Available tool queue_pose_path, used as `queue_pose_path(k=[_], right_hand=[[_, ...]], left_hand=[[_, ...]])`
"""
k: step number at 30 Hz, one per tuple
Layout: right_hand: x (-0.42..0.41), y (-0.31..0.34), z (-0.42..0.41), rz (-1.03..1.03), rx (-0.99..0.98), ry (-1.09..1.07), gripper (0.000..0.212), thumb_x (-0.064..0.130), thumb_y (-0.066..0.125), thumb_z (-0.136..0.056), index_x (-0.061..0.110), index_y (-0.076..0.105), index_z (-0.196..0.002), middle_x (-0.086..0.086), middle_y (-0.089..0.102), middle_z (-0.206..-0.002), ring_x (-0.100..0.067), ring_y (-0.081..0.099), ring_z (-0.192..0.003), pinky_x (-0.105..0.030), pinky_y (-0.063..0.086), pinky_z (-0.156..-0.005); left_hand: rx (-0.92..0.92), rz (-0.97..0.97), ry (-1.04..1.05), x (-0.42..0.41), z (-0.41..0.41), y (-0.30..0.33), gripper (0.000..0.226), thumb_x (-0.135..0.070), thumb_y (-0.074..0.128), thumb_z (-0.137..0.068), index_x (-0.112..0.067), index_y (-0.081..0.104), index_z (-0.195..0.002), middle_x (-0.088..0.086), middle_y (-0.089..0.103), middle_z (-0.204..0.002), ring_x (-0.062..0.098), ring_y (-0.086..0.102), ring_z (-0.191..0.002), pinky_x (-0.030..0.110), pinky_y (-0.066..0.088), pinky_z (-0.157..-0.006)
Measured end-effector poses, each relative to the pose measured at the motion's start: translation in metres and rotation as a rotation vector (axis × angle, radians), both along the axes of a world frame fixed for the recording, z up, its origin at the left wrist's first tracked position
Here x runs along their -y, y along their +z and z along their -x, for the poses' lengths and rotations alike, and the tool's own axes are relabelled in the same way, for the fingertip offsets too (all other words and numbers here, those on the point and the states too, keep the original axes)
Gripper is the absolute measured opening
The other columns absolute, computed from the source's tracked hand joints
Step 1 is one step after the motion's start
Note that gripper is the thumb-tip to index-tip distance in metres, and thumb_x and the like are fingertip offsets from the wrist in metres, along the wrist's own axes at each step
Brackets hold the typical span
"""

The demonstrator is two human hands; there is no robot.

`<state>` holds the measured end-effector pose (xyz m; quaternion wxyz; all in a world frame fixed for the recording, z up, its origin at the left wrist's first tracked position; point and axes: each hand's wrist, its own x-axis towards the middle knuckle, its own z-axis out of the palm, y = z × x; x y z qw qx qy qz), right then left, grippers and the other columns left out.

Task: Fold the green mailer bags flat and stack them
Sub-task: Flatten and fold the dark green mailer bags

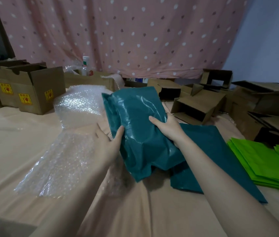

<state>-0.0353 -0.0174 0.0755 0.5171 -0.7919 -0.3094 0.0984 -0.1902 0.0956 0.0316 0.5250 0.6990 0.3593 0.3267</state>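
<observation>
A dark green mailer bag (135,120), puffed and creased, is held up above the peach sheet in the middle of the head view. My left hand (108,142) grips its left edge, thumb on the front. My right hand (165,127) clasps its right side, thumb across the front. Under and to the right of it lies another dark green mailer bag (220,161), flat on the sheet; my right forearm crosses it.
Bubble wrap (77,106) lies left of the bags. Cardboard boxes (32,89) stand at the far left, more boxes (197,106) at the right. A stack of lime-green bags (261,163) sits at the right edge. A spotted pink curtain (135,35) hangs behind.
</observation>
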Motion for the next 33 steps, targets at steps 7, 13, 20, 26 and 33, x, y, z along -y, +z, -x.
queue_pose_path(k=[7,13,20,26,33], right_hand=[[0.023,0.004,-0.007,-0.08,-0.249,-0.171,0.074,0.053,0.062,-0.081,0.017,0.033,-0.14,0.0,0.051,-0.133,-0.022,0.052,-0.117,-0.041,0.045,-0.1],[0.033,0.008,-0.018,-0.095,-0.324,-0.069,0.072,0.051,0.054,-0.087,0.029,0.018,-0.146,0.002,0.041,-0.142,-0.021,0.048,-0.121,-0.041,0.041,-0.103],[0.026,-0.009,-0.033,-0.138,-0.292,-0.016,0.076,0.039,0.055,-0.092,0.034,0.005,-0.149,0.009,0.033,-0.147,-0.013,0.046,-0.112,-0.03,0.039,-0.094],[0.014,-0.034,-0.046,0.123,0.027,-0.047,0.072,0.053,0.05,-0.09,0.04,0.01,-0.148,0.0,0.019,-0.155,-0.023,0.023,-0.142,-0.036,0.022,-0.113],[0.006,-0.013,-0.051,0.266,0.285,-0.123,0.057,0.031,0.046,-0.093,0.023,0.029,-0.146,0.0,0.011,-0.158,-0.024,0.005,-0.144,-0.038,0.011,-0.116]], left_hand=[[0.096,0.132,-0.108,0.009,-0.03,0.025,0.023,-0.035,0.051,-0.094,-0.015,0.061,-0.099,-0.003,0.063,-0.084,0.01,0.059,-0.075,0.027,0.05,-0.063],[0.0,0.021,-0.163,-0.01,-0.061,0.026,0.034,-0.018,0.033,-0.097,0.003,0.061,-0.097,0.017,0.06,-0.088,0.026,0.057,-0.081,0.044,0.05,-0.08],[0.002,0.03,-0.163,-0.031,-0.089,0.012,0.034,-0.014,0.028,-0.1,-0.006,0.042,-0.131,0.011,0.054,-0.112,0.017,0.052,-0.091,0.023,0.039,-0.071],[-0.093,-0.076,-0.271,-0.047,-0.106,-0.007,0.059,0.005,0.029,-0.096,-0.015,0.013,-0.149,0.016,0.041,-0.14,0.03,0.045,-0.122,0.025,0.033,-0.099],[-0.164,-0.399,-0.138,-0.059,-0.11,0.006,0.044,-0.011,0.035,-0.092,-0.017,0.046,-0.135,0.01,0.04,-0.144,0.025,0.044,-0.121,0.032,0.034,-0.1]])
